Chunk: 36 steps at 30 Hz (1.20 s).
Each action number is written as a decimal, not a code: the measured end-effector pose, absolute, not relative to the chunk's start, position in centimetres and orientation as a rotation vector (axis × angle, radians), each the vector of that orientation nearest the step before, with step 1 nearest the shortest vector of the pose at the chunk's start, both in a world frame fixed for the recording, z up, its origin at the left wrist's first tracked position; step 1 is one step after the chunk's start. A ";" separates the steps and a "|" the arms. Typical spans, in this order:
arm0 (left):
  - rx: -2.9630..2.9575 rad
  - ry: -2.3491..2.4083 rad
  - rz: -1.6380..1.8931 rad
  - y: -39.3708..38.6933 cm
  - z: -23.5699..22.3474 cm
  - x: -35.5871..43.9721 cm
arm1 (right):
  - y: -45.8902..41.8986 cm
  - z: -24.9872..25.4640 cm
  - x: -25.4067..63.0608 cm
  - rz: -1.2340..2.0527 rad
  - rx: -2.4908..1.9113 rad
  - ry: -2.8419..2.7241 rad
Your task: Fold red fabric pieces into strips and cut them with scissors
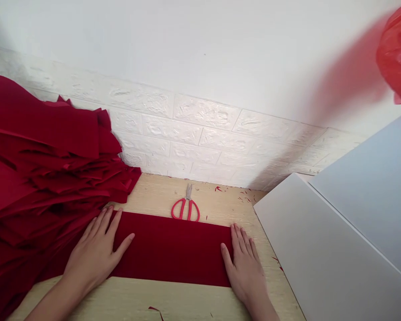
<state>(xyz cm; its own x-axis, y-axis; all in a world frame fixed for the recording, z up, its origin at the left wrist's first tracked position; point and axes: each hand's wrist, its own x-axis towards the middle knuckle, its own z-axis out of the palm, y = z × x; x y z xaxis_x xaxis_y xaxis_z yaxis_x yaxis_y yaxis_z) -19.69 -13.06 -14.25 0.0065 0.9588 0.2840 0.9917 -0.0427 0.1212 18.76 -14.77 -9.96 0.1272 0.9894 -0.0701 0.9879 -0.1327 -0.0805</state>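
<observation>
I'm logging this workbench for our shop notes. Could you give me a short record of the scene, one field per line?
left hand: flat on the red felt strip, fingers spread
right hand: flat on the strip's right end
nearby tool: red-handled scissors, just beyond the strip
material: pile of red felt sheets, to the left
surface: light wooden table
right side: white panels
backdrop: white brick-pattern wall

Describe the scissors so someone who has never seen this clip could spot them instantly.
A pale wooden table meets a white brick-pattern wall. Between that wall and a flat strip of red cloth lie the scissors, the only tool there, with red loop handles and closed steel blades pointing at the wall.
</observation>
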 end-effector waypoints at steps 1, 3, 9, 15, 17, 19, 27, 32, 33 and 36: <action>-2.146 -2.087 -0.446 -13.1 -14.2 -19.7 | -14.8 -10.0 18.7 0.162 -2.357 -2.054; -2.145 -2.078 -0.460 -13.1 -14.2 -19.6 | -14.9 -10.0 18.6 0.142 -2.363 -2.036; -2.141 -2.068 -0.454 -13.0 -14.0 -19.4 | -14.9 -10.3 18.7 0.089 -2.365 -2.030; -2.120 -2.066 -0.506 -13.0 -14.4 -19.5 | -14.8 -10.1 18.6 0.095 -2.344 -2.029; -2.125 -2.070 -0.500 -13.0 -14.6 -19.6 | -14.8 -10.1 18.6 0.102 -2.357 -2.016; -2.138 -2.068 -0.485 -13.0 -14.8 -19.9 | -14.9 -10.1 18.6 0.104 -2.371 -2.001; -2.167 -1.992 -0.471 -13.0 -16.1 -21.3 | -14.9 -10.7 18.9 0.071 -2.387 -1.931; -2.174 -1.999 -0.467 -13.0 -16.2 -21.4 | -14.8 -11.0 18.9 0.023 -2.424 -1.926; -2.174 -2.003 -0.467 -13.0 -16.2 -21.3 | -14.8 -10.9 18.9 0.026 -2.448 -1.922; -2.159 -2.020 -0.459 -13.0 -15.9 -21.2 | -14.8 -10.7 18.6 0.055 -2.506 -1.910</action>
<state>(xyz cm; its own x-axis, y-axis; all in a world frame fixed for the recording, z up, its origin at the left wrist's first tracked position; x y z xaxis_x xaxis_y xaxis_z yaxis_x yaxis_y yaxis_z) -21.16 -12.99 -15.94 0.0466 0.9461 0.3204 0.9917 -0.0823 0.0988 18.60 -14.80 -10.68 0.2646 0.9638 -0.0334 0.9641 -0.2651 -0.0134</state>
